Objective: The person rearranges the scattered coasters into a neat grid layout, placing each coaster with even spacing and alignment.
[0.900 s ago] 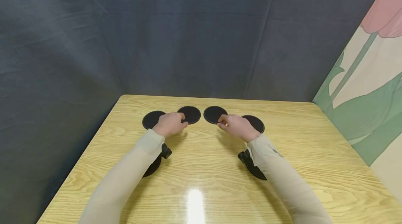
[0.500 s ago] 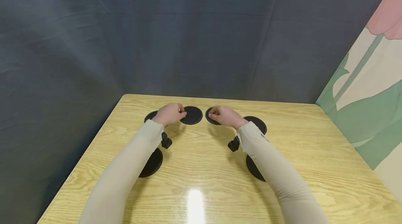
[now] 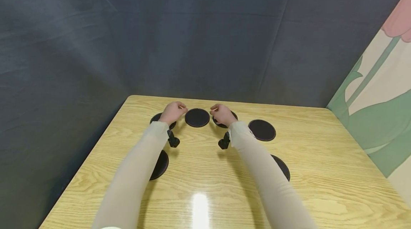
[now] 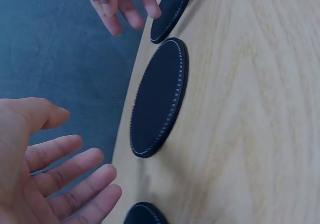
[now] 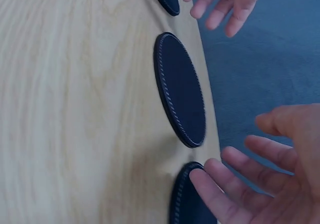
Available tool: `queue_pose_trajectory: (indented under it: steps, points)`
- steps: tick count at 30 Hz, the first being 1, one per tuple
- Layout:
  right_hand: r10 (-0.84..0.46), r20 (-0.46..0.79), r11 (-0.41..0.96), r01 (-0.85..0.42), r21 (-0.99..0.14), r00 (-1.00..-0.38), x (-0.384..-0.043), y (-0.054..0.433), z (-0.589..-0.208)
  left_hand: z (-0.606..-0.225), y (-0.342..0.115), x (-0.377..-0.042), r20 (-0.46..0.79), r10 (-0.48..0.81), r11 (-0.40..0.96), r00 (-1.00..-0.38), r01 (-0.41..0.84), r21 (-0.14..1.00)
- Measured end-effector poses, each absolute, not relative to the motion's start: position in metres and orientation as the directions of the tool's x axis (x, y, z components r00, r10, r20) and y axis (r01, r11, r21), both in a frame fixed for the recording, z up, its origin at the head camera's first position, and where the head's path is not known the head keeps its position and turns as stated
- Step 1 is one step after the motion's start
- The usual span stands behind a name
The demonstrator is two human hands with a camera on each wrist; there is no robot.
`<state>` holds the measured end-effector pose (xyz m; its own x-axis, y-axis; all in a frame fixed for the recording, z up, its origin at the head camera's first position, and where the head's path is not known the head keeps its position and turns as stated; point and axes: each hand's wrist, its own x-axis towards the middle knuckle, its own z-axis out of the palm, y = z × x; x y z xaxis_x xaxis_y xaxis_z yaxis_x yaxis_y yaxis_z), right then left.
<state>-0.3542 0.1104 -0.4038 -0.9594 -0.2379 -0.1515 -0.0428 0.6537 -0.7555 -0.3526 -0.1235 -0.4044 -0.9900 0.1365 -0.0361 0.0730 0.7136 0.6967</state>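
Between my two hands a round black coaster (image 3: 197,117) with pale edge stitching lies flat on the wooden table. My left hand (image 3: 173,112) hovers at its left side, fingers apart and relaxed, holding nothing. Partly under that hand in the head view is another black coaster (image 3: 156,117). On the other side my right hand (image 3: 222,114) hangs over a third coaster (image 3: 233,115), its fingers loosely spread and nothing in them. In the right wrist view the middle coaster (image 5: 181,92) shows whole, with the fingertips of the right hand (image 5: 265,176) overlapping the coaster (image 5: 187,199) below it.
More black coasters lie farther out: one at the right (image 3: 262,130), one half hidden by the right sleeve (image 3: 282,168), one beside the left sleeve (image 3: 160,166). A dark curtain (image 3: 205,36) stands behind the table's back edge. Small black cameras hang under both wrists.
My right hand has moved left, away from the right coaster and over the one nearer the middle. The left hand has shifted slightly up toward the back edge. The coasters stay in place.
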Motion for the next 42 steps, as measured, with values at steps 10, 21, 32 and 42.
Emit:
queue_pose_trajectory:
  steps: [10,21,32,42]
  points:
    - [-0.161,-0.154,0.66,0.009,-0.751,-0.975,-0.359,0.099,-0.42,-0.42,-0.121,-0.355,-0.081,0.094,0.646,-0.992,-0.001,0.763]
    - [-0.143,-0.166,0.659,0.031,-0.752,-0.976,-0.355,0.09,-0.416,-0.419,-0.118,-0.349,-0.105,0.124,0.685,-0.987,0.009,0.729]
    - [-0.119,-0.183,0.692,0.051,-0.72,-0.976,-0.359,0.085,-0.422,-0.421,-0.117,-0.349,-0.127,0.126,0.673,-0.984,-0.009,0.739]
    - [-0.102,-0.184,0.685,0.065,-0.726,-0.978,-0.36,0.081,-0.426,-0.429,-0.111,-0.352,-0.129,0.089,0.66,-0.988,-0.038,0.751]
